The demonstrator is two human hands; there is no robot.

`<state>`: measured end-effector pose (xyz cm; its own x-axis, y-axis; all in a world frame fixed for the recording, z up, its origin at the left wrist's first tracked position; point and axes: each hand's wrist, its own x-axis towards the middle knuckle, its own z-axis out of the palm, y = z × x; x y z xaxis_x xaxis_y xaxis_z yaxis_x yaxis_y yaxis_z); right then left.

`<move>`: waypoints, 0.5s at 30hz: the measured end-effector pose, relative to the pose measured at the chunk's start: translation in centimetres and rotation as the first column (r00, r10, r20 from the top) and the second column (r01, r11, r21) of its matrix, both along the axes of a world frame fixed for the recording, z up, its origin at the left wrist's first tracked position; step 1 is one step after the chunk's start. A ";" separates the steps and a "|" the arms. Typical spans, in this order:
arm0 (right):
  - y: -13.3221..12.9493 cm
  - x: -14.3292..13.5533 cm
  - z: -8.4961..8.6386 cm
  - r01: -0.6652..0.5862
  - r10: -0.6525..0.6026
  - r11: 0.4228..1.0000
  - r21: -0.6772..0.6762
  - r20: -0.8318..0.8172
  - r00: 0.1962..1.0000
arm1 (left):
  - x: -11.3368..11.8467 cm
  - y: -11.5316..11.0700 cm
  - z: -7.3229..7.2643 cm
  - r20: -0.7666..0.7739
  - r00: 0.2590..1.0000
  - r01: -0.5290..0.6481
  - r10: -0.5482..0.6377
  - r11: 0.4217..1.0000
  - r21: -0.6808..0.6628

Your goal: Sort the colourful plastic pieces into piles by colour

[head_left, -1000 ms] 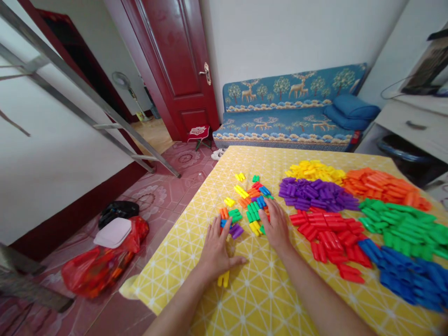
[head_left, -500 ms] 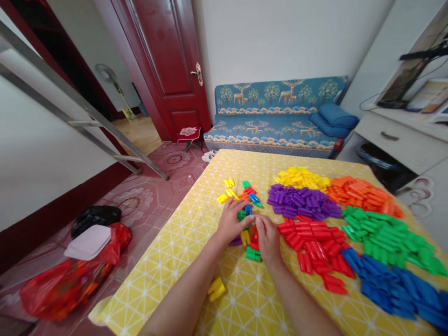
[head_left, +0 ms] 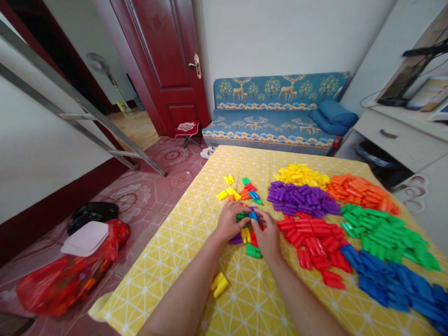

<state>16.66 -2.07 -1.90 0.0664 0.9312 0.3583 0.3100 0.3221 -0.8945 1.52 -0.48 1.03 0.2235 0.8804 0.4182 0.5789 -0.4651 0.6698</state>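
Both hands are down in the loose pieces on the worktop (head_left: 168,261), so set the clock's centre there, with twelve pointing away from the person. Here's the right hand (head_left: 269,233), thumb and finger pinched on a blue piece (head_left: 253,215)! The left hand (head_left: 231,220) comes in from nine o'clock, fingers curled over a green piece (head_left: 241,216); whether it really grips that one, I cannot tell. Just below, toward six, a yellow piece (head_left: 246,234) and a purple piece (head_left: 236,239) crowd in tight. Out alone at seven, by the left forearm, sits a stray piece (head_left: 220,284), yellow too.

Round to the piles: yellow pile (head_left: 301,176) between one and two, purple pile (head_left: 301,198) just past two, orange pile (head_left: 362,191) beyond it, green pile (head_left: 388,233) wide at three, red pile (head_left: 317,233) nearer and a touch lower, blue pile (head_left: 392,280) at four.

The step in hand, I'd judge, is picking one piece out of the mix. The next move calls for a sure pinch and a clean lift, neighbours undisturbed!
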 end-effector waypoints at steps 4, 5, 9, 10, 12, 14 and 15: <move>-0.3 0.1 0.5 0.024 -0.028 0.999 -0.031 -0.129 0.991 | -0.1 -0.1 0.1 0.001 0.998 0.056 -0.056 0.998 -0.006; -0.4 0.1 0.6 0.034 -0.038 0.999 -0.027 -0.158 0.987 | -0.1 -0.1 0.2 0.010 0.998 0.064 -0.064 0.998 -0.005; -0.4 0.1 0.7 0.036 -0.036 0.999 -0.003 -0.238 0.970 | -0.2 -0.1 0.0 0.037 0.998 0.059 -0.059 0.998 0.004; -0.3 0.2 0.6 0.021 -0.021 1.000 -0.004 -0.239 0.971 | -0.2 -0.1 -0.1 0.038 0.998 0.056 -0.056 0.998 0.005; -0.2 0.2 0.5 -0.017 0.016 1.000 -0.003 -0.204 0.979 | -0.2 -0.1 -0.4 0.042 0.998 0.052 -0.052 0.999 -0.004; -0.2 0.2 0.5 -0.030 0.033 0.999 0.033 -0.123 0.992 | -0.2 0.0 -0.7 0.070 0.997 0.030 -0.029 0.999 -0.019; -0.2 0.1 0.6 -0.025 0.030 0.998 0.065 -0.072 0.997 | -0.2 0.0 -0.9 0.092 0.996 0.021 -0.018 0.999 -0.029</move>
